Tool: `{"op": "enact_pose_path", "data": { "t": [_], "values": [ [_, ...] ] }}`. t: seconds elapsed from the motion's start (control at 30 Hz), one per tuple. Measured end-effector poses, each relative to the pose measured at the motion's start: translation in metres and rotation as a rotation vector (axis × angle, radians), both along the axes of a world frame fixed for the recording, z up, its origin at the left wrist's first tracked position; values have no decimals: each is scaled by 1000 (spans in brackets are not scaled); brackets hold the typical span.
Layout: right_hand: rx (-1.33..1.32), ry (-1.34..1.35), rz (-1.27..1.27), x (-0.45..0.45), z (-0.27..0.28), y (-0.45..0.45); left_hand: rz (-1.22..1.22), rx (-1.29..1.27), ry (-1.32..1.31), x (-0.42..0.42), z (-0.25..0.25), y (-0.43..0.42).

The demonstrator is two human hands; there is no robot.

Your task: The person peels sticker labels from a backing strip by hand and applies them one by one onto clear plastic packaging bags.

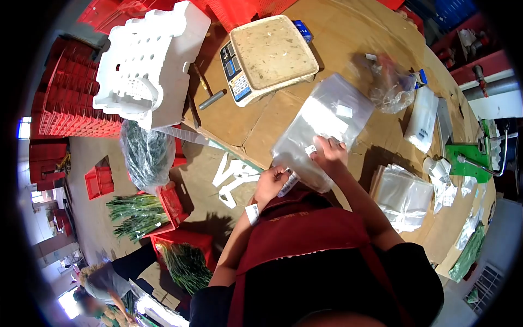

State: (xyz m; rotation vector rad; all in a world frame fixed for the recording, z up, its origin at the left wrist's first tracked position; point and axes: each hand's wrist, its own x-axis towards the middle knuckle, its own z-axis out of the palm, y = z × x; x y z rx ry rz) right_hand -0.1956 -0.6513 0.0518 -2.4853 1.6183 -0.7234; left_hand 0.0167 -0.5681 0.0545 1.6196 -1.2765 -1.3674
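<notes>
A stack of clear plastic bags (327, 103) lies at the table's front edge before me, with a white label (344, 111) on the top one. My right hand (330, 156) is closed over the bags, with a small white printed label (310, 150) at its fingertips. At the near edge of the bags, my left hand (269, 188) is closed on a strip of printed labels (289, 184); its fingers partly hide the strip. Another white label (252, 213) sits on my left wrist. Pale ribbon-like backing strip (234, 177) hangs in loops beside the table edge.
Beyond the bags stands a scale (278, 54). A white crate (150, 60) is at the left. More bags (402, 196) and a green tape dispenser (469, 163) lie right. Red crates hold green vegetables (185, 267) below left, where another person (111, 286) works.
</notes>
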Motion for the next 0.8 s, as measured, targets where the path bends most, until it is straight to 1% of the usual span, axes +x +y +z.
{"op": "enact_pose_path", "data": {
  "t": [0.03, 0.07, 0.1, 0.13, 0.2, 0.23, 0.3, 0.37, 0.4, 0.43, 0.47, 0.53, 0.6, 0.63, 0.67, 0.7, 0.77, 0.8],
  "values": [
    [80, -90, 93, -2, 3, 4, 2, 3, 1, 0, -2, 2],
    [158, -178, 185, -3, 8, 8, -7, -127, 60, -2, 0, 0],
    [240, -91, 238, -3, 15, 14, -15, -255, 120, -3, 2, -1],
    [242, -87, 238, -5, 8, 19, -14, -254, 123, -3, 4, -1],
    [209, -20, 147, -5, -6, 23, -126, -118, 3, -1, 9, -2],
    [211, -20, 149, -8, -12, 25, -124, -116, 3, -2, 8, -1],
    [285, -114, 158, -7, -12, 20, -98, -78, -6, -3, 7, -3],
    [251, -363, 156, -30, -45, 3, -77, -94, -21, -5, 9, -3],
    [593, -862, -6, -31, 2, -7, -49, -106, -38, -6, 9, -1],
    [-127, -378, -138, -37, 15, -24, -45, -101, -40, -5, 8, 1],
    [-98, -335, -391, -36, 36, -27, -52, -108, -88, -5, 5, 2],
    [-66, -613, -243, -30, 69, -20, -73, -123, -133, -7, 3, -1],
    [-120, -310, 141, -11, 70, 5, -136, -259, 14, -12, 5, -2],
    [-42, -287, 177, 5, 64, 20, -138, -261, 17, -14, 11, -4],
    [36, -266, 217, 15, 54, 30, -191, -165, 67, -15, 20, -6],
    [34, -267, 220, 15, 48, 35, -241, -69, 115, -16, 24, -8],
    [880, -520, 33, 19, 37, 39, -204, -54, 56, -15, 17, -10],
    [885, -525, 35, 21, 32, 40, -176, -32, 2, -14, 14, -8]
  ]
}}
